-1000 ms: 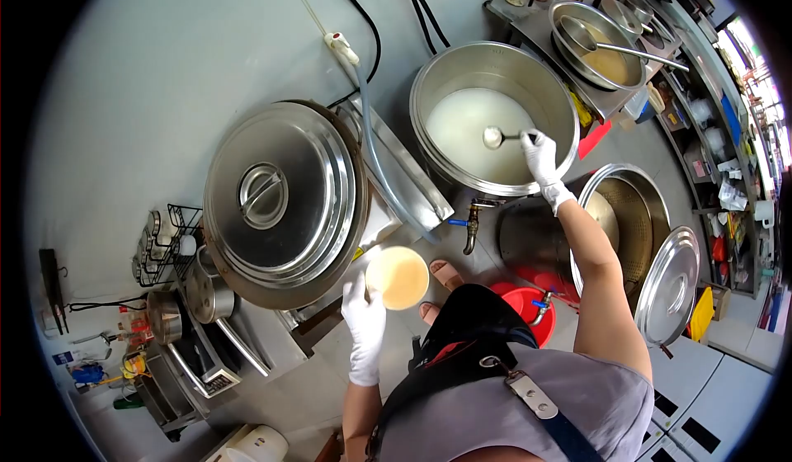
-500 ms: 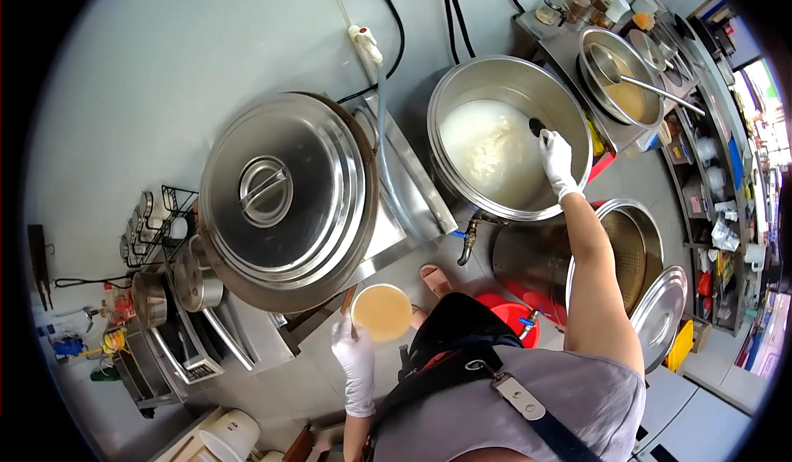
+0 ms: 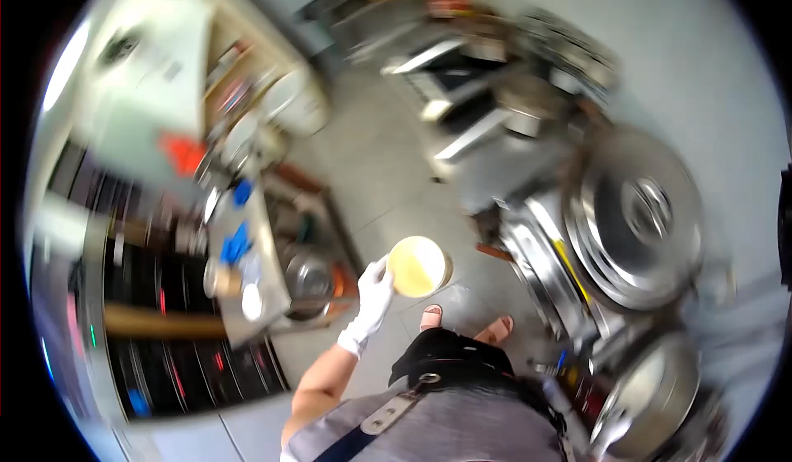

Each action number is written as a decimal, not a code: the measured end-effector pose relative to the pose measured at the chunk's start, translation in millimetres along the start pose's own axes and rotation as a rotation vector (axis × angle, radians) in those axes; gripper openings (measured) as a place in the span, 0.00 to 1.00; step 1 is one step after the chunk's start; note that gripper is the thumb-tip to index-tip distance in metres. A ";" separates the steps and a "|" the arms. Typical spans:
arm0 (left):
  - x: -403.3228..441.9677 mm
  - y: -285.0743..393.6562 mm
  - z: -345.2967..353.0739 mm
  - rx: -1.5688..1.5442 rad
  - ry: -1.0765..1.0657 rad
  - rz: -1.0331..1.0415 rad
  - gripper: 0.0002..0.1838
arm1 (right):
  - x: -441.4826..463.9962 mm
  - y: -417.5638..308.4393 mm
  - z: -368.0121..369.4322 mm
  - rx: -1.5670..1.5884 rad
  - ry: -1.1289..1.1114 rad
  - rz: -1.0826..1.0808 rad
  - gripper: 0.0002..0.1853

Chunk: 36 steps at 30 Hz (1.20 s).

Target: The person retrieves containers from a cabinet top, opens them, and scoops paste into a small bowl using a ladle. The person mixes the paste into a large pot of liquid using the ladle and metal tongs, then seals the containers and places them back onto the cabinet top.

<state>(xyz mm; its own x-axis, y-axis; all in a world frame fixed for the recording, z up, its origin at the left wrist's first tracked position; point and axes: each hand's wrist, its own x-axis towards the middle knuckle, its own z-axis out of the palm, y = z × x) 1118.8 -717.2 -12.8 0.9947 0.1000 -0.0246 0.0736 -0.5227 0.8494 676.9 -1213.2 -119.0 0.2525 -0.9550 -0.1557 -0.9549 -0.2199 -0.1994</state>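
My left hand (image 3: pixel 375 293), in a white glove, is closed on the rim of a round container (image 3: pixel 417 266) of pale yellow-tan contents, above the floor in front of my feet. At the lower right, my gloved right hand (image 3: pixel 610 431) is smeared by motion at the near edge of a large steel pot (image 3: pixel 672 388). Whitish liquid (image 3: pixel 642 384) shows inside that pot. Whether my right hand grips anything is too blurred to tell.
A big steel lid (image 3: pixel 648 206) covers a vessel at the right. Pans (image 3: pixel 528 103) stand beyond it. On the left are a worktable (image 3: pixel 268 256) with blue items, a white bucket (image 3: pixel 293 103) and dark racks (image 3: pixel 190 371).
The view has swung left, bringing the worktable and racks in and shifting the pot to the lower right. The container is still in my left hand. My right hand has become blurred.
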 end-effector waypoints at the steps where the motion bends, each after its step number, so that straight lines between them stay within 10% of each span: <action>1: 7.2 -25.2 -22.9 -0.014 0.095 -0.014 0.17 | 16.7 36.8 38.7 0.066 0.161 -0.191 0.16; 11: 15.7 -171.0 -280.7 -0.204 0.821 -0.107 0.15 | -68.2 -228.0 52.5 0.127 -0.015 -0.514 0.14; 22: -35.5 -316.9 -503.3 -0.688 1.437 -0.602 0.10 | -146.1 -348.9 53.1 0.005 0.046 -0.591 0.14; 32: -16.8 -458.3 -569.4 -0.847 1.468 -0.513 0.18 | -174.7 -378.1 28.8 -0.145 0.123 -0.484 0.15; 36: 10.1 -386.8 -548.9 0.426 1.646 -0.753 0.32 | -172.1 -373.8 8.6 -0.221 0.160 -0.396 0.16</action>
<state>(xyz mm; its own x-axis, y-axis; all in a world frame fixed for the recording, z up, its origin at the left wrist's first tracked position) 1060.8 -49.3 -52.2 -0.2952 0.8646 0.4067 0.6811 -0.1081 0.7241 991.8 -964.9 -26.0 0.5932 -0.8038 0.0454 -0.8046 -0.5938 -0.0002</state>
